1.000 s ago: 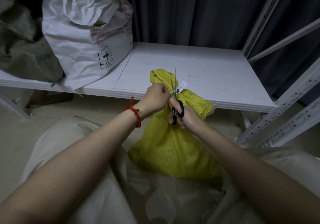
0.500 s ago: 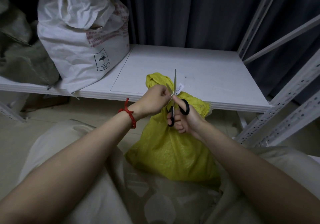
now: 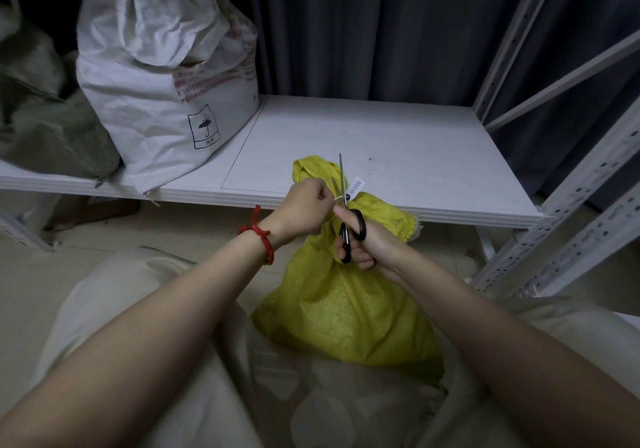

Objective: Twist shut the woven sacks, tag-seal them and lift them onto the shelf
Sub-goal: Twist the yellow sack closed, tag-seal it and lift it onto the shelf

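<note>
Head-camera view looking down at two bare forearms reaching toward one yellow woven sack [image 3: 346, 312], which stands on the floor at the centre of the view, between the person's pale-trousered knees and just in front of a white shelf [image 3: 398, 150]. The sack's neck is twisted shut and rises across the shelf's front edge. One white tag [image 3: 355, 186], printed with digits, sticks out from the neck toward 1 o'clock. The left hand [image 3: 304, 205], with one red cord bracelet [image 3: 260, 236] on its wrist, has its fingers curled, pinching a thin white tie [image 3: 336, 197] at the neck. The right hand [image 3: 369, 245] grips one pair of black-handled scissors [image 3: 347, 229], its fingers through the handle loops and the blades pointing to 12 o'clock beside the tag. On the shelf at 10 o'clock stands one white woven sack [image 3: 156, 101] with an umbrella symbol; touching it at 9 o'clock lies one dull green sack [image 3: 48, 132]. A dark curtain [image 3: 363, 25] hangs at 12 o'clock.
</note>
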